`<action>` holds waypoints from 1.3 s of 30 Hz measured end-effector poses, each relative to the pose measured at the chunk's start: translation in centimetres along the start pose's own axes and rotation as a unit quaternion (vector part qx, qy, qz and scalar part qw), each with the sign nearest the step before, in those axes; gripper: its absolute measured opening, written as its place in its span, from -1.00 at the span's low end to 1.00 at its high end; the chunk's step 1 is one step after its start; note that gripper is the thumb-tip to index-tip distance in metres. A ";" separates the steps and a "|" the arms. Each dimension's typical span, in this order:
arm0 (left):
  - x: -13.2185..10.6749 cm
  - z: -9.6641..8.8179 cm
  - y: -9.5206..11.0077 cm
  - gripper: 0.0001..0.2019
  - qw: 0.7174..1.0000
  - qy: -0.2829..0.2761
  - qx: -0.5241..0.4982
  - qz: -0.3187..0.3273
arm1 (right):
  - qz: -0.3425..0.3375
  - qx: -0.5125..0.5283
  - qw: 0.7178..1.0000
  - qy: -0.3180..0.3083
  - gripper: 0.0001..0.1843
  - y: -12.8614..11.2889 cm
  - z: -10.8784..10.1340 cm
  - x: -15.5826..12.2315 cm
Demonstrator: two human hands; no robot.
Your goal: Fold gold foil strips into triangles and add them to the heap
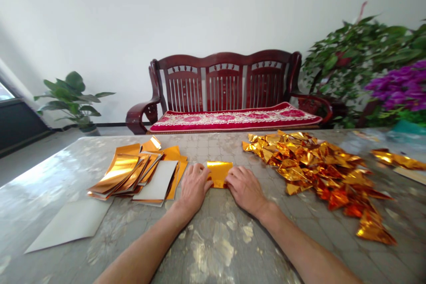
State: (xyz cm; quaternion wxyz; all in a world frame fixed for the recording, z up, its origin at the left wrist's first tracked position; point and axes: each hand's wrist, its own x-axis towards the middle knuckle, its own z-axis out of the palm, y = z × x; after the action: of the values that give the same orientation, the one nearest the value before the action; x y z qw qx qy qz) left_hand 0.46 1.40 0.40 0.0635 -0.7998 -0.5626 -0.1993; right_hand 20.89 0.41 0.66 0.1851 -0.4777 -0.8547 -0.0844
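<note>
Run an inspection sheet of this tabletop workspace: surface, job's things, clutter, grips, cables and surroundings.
Surface: mottled grey table top, worn pale patches near the person.
Job's things: small rectangular gold foil sheet, lying flat between the hands.
Clutter: stack of gold foil sheets with white backs left of the hands; loose white-backed sheet in front of it; heap of folded gold foil pieces on the right; gold foil strip at the right edge.
Grips: bare left hand and bare right hand touch opposite sides of the sheet.
Cables: nothing seen.
Surroundings: dark red wooden bench with red patterned cushion; green potted plant; leafy plant; purple flowers.
</note>
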 end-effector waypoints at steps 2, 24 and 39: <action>-0.1 0.1 0.2 -0.91 0.998 -0.018 -0.021 0.054 | -0.047 0.007 0.999 -0.001 -0.84 -0.2 0.1 0.0; -1.1 -1.2 -0.3 -0.73 0.996 -0.073 0.051 -0.026 | -0.011 -0.028 0.997 -0.077 -0.80 -1.7 -1.1 -1.2; -0.4 -1.0 -0.2 -0.79 0.988 -0.100 -0.046 -0.107 | 0.039 0.021 0.997 -0.070 -0.79 -3.0 -1.2 -1.0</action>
State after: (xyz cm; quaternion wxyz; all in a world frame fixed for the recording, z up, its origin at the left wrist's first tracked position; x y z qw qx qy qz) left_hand -0.12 0.77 1.15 -0.0512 -0.7531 -0.6386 -0.1497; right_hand 19.12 -2.37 1.47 0.1375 -0.5113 -0.8480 -0.0257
